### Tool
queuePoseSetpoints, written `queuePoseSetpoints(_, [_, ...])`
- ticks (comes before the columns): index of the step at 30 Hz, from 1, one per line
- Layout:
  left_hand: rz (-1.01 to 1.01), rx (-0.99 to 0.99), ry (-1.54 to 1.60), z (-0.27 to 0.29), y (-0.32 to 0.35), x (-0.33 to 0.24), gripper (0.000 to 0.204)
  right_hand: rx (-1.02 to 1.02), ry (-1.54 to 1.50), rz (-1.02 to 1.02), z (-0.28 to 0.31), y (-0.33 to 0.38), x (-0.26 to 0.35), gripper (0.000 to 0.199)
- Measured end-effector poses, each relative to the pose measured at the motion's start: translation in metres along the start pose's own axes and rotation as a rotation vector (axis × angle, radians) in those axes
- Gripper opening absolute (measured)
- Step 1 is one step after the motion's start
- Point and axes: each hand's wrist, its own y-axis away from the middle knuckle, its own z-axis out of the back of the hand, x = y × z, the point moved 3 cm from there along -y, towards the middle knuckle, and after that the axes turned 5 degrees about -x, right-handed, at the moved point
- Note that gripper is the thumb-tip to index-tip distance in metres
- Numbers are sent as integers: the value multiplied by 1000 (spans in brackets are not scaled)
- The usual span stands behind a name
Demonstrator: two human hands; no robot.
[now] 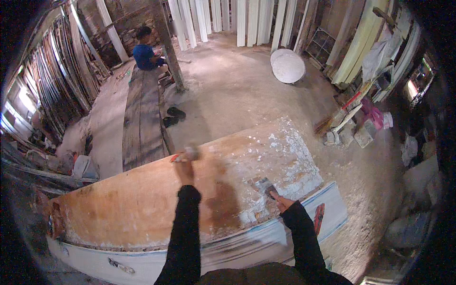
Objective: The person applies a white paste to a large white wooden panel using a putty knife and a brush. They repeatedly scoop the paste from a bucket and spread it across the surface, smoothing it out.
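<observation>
My left hand (pixel 184 172) is closed round a tool with a red-orange handle (pixel 175 157), raised over the middle of a long orange-brown board (pixel 142 204); its grey-brown head (pixel 192 153) is smeared by motion, so its kind is unclear. My right hand (pixel 284 203) grips a scraper (pixel 264 185), whose flat, wide blade lies at or just over the board's right part. White crusts and flakes (pixel 297 161) cover that end. Along the near side runs a long white moulding (pixel 266 242) with blue lines. A red and dark tool (pixel 318 218) lies on it.
Beyond the board, a dark plank bench (pixel 142 114) stretches away to a seated person in blue (pixel 145 52) beside a wooden post (pixel 167 47). Dark footwear (pixel 174 116) lies near it. A white round disc (pixel 288 65), a broom (pixel 332 118) and blocks (pixel 363 135) are farther right.
</observation>
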Motion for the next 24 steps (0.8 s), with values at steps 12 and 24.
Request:
queuePoseSetpoints(12, [-41,245,118,-110,34,-9,23,106,33,44,-7,20,23,42])
queuePoseSetpoints(24, [39,182,37,105,139,-68,13,-172,550,308,5,39,-14,29])
